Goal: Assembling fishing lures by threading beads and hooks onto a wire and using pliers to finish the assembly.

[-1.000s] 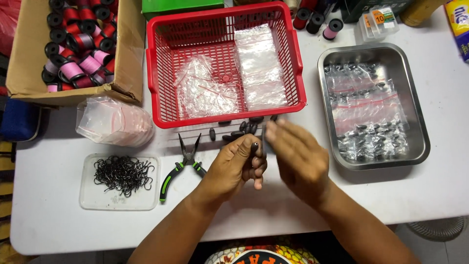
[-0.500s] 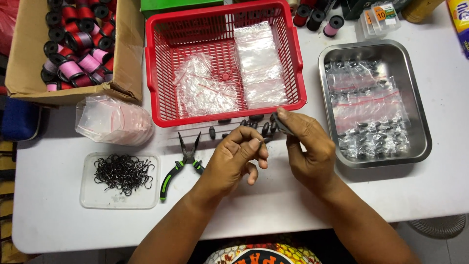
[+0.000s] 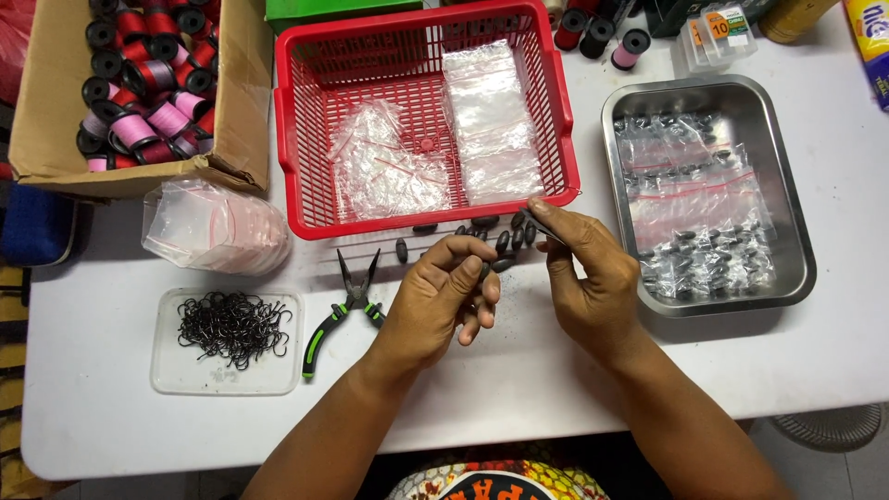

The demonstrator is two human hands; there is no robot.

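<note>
Pinched between my right hand (image 3: 593, 278) fingertips, a dark sinker (image 3: 546, 227) sat just below the red basket (image 3: 421, 222), left hand (image 3: 444, 301) curled beside loose sinkers (image 3: 491, 243), hands slightly farther apart than before.

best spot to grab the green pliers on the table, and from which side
Grip the pliers by the green-and-black handles at the near end, coming from above on the person's side. The handles lie flat, angled toward the left hand. The pointed jaws open toward the red basket, so that end is thin and awkward.
</note>
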